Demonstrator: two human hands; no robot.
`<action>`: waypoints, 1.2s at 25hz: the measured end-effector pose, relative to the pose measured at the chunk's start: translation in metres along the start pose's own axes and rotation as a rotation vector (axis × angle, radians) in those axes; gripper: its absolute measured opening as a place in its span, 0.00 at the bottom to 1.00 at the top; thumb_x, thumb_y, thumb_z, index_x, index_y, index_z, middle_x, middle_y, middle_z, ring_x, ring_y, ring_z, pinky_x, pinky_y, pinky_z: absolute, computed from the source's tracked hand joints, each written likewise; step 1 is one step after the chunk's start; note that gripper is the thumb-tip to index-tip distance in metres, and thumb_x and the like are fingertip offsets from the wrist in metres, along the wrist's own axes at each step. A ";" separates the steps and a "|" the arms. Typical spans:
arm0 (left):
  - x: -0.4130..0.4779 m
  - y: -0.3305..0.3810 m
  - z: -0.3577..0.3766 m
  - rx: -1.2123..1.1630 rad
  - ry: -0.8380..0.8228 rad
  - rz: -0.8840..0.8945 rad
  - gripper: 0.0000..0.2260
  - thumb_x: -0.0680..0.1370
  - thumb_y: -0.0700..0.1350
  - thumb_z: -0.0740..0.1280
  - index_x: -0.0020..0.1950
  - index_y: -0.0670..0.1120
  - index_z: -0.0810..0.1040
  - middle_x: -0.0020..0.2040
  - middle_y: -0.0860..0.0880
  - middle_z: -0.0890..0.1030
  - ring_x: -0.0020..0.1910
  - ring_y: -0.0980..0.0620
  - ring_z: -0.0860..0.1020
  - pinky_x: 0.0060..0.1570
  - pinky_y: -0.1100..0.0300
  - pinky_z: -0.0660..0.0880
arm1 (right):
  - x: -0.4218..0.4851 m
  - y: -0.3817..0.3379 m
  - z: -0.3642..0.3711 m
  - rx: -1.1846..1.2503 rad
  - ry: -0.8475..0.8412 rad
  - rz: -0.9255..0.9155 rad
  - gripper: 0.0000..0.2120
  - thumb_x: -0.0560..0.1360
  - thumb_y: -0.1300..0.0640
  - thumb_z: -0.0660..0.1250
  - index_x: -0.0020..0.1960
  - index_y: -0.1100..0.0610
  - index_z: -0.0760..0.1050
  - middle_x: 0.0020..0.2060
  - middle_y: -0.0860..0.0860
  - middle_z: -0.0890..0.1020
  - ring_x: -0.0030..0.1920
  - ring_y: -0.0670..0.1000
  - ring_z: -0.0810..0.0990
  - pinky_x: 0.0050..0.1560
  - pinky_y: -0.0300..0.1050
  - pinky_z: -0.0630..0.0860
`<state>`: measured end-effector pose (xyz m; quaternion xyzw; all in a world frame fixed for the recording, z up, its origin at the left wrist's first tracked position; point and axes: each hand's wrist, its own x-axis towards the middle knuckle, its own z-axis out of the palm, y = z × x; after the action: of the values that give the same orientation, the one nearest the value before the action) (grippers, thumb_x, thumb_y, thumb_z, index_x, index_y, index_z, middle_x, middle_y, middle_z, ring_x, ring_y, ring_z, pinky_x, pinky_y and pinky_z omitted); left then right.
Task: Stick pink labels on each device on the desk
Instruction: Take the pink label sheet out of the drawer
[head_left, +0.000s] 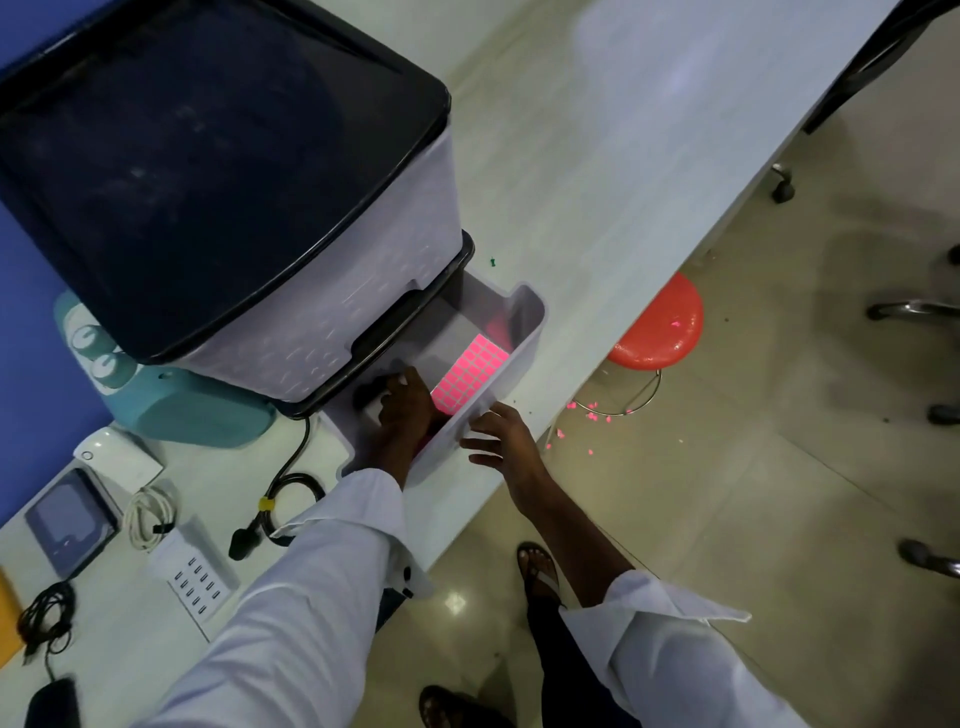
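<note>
A sheet of pink labels (470, 376) lies in the pulled-out bottom drawer (524, 332) of a plastic drawer unit (322, 312) on the desk. My left hand (402, 410) reaches down into the drawer, just left of the sheet, beside a dark object; what its fingertips do is hidden. With straight, spread fingers, my right hand (498, 436) rests against the drawer's front wall. Devices lie on the desk to the left: a teal device (192, 410), a white box (117, 457), a grey-blue unit (70, 519) and a white multi-port charger (195, 582).
Black cables (283, 488), (47, 618) and a coiled white cable (148, 514) lie among the devices. The desk edge runs diagonally on the right; beyond it stand a red stool (657, 332) and chair legs. Pink paper scraps (582, 410) litter the floor.
</note>
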<state>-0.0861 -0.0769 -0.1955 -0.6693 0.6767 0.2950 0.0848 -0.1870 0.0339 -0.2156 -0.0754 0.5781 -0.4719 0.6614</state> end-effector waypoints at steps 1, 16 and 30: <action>0.000 0.000 0.001 -0.042 0.017 -0.014 0.22 0.86 0.46 0.51 0.79 0.37 0.60 0.77 0.35 0.64 0.75 0.36 0.65 0.73 0.45 0.64 | 0.001 0.000 0.000 -0.010 -0.002 -0.002 0.35 0.65 0.48 0.69 0.70 0.57 0.69 0.56 0.58 0.84 0.52 0.55 0.86 0.44 0.43 0.79; -0.044 -0.005 -0.056 0.164 0.216 0.422 0.10 0.80 0.49 0.66 0.57 0.45 0.79 0.51 0.44 0.85 0.50 0.41 0.83 0.47 0.53 0.77 | -0.042 0.020 0.047 -0.057 0.368 -0.243 0.25 0.67 0.45 0.71 0.62 0.46 0.69 0.58 0.49 0.78 0.57 0.53 0.80 0.56 0.51 0.80; -0.167 -0.137 -0.083 -0.601 0.420 0.179 0.08 0.79 0.49 0.69 0.56 0.49 0.82 0.48 0.53 0.86 0.45 0.56 0.84 0.47 0.57 0.79 | -0.019 0.013 0.119 -0.183 0.219 -0.286 0.35 0.66 0.46 0.67 0.73 0.44 0.65 0.58 0.56 0.82 0.56 0.56 0.82 0.61 0.60 0.78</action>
<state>0.0828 0.0328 -0.0824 -0.6484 0.6184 0.3429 -0.2821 -0.0789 0.0011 -0.1728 -0.1649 0.6703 -0.5121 0.5111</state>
